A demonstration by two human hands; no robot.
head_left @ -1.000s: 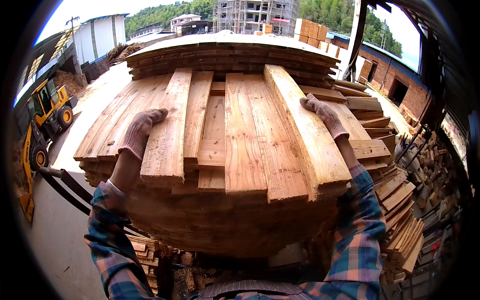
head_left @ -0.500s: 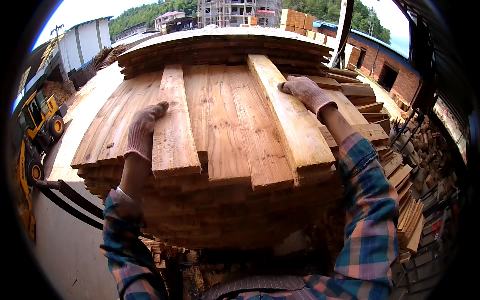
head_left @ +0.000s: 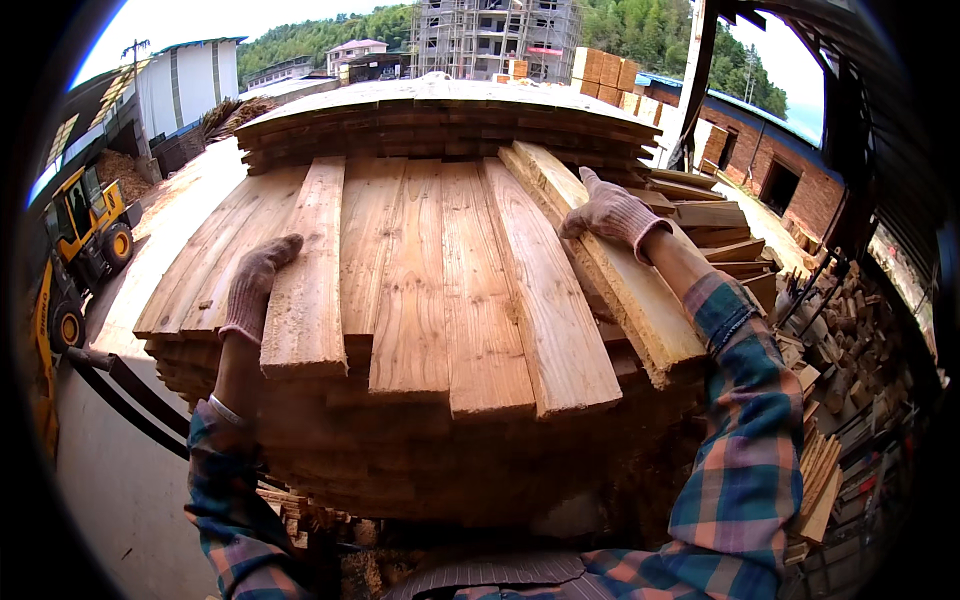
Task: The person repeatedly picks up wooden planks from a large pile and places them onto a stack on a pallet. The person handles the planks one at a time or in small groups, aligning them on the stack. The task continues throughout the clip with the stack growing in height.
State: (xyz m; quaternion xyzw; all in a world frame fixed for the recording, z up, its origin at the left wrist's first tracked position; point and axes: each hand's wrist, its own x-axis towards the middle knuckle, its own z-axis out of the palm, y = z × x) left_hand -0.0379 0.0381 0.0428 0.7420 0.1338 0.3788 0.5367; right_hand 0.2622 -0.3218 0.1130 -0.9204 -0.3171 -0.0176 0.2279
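Both my hands wear knitted work gloves and rest on a stack of sawn planks. At the left, my left hand is closed on the edge of a wooden plank that lies above its neighbours. My right hand grips a thicker, yellowish plank from above, its index finger stretched forward. That plank slants on the right side, and a dark gap parts its near end from a paler plank beside it. My fingers' undersides are hidden.
A higher tier of planks rises behind. Uneven board ends jut out on the right, above a heap of wood pieces. At the left are a yellow loader and a dark metal rail.
My right hand and the yellowish plank have moved right, opening a gap beside the paler plank. My left hand and its plank have shifted left and slightly nearer.
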